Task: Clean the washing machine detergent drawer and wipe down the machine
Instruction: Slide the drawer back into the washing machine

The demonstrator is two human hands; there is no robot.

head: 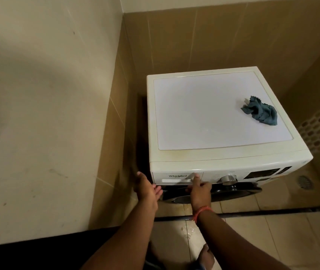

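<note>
A white front-loading washing machine (205, 114) stood in a corner of tan-tiled walls (174, 39), its flat top carrying a crumpled grey-blue cloth (260, 113) near the right rear edge. The white detergent drawer front (174, 178), marked "Whirlpool", sat closed at the left of the control panel, beside a silver round dial (228, 180) and a dark display (262, 174). The right hand (200, 190) pressed an extended forefinger against the drawer's upper right corner, the other fingers curled and holding nothing. The left hand (147, 189) hovered just beside the drawer's left end, fingers straight and apart, gripping nothing. An orange thread band (202, 211) circled the right wrist. Small wet spots (188, 230) lay on the beige floor tiles (272, 230).
</note>
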